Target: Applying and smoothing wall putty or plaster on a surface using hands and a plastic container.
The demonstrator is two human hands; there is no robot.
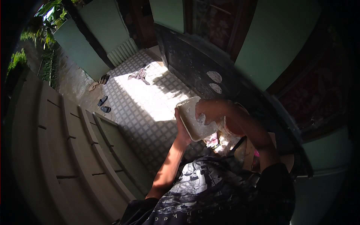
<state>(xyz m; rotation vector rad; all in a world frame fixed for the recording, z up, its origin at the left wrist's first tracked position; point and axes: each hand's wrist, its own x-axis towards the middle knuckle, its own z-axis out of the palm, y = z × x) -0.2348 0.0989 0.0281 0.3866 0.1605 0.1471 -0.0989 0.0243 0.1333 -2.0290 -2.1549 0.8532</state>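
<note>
My left hand (182, 132) grips the left side of a shallow, pale rectangular tray (188, 120), which is held up and tilted in front of my body. Whitish smears mark its inside. Over the tray's right part, my right hand (210, 111) reaches in with curled fingers, dusted with something pale. A greyish-white patch shows by those fingertips; whether it is held or lies in the tray is too small to tell. Just beyond the right forearm is a round orange-brown container (235, 126), partly hidden by the arm.
Below the container are a cardboard box (249, 153) and light, crumpled items. A dark panel (191, 62) with two white round patches leans along the green wall. On the tiled floor (127, 95) lie a crumpled cloth (140, 76) and dark sandals (104, 104). Slatted wooden panelling (67, 142) stands left.
</note>
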